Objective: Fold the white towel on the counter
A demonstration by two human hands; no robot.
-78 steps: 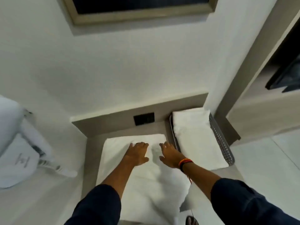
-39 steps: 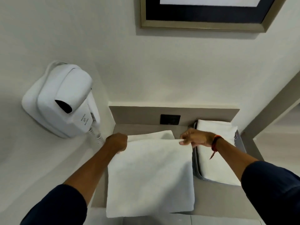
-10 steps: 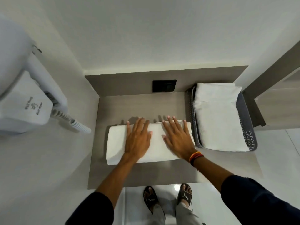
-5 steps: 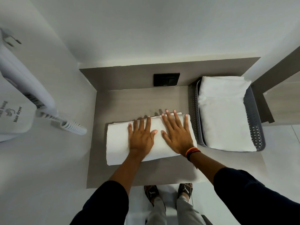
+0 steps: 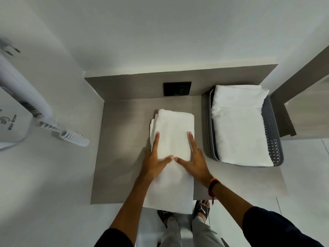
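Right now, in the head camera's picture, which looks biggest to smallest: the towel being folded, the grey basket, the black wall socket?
1. Towel and basket: they look about alike, and the towel's near end is closer to the camera, so I won't rank them.
2. Socket: clearly smallest.

Subject wore dark navy long sleeves [image 5: 277,227], pushed up to leave both forearms bare. Right wrist carried a red-orange and black band [image 5: 213,183] with a thin dangling thread. Grey trousers [image 5: 188,232]; black open-toed sandals [image 5: 202,208] bore a white logo.
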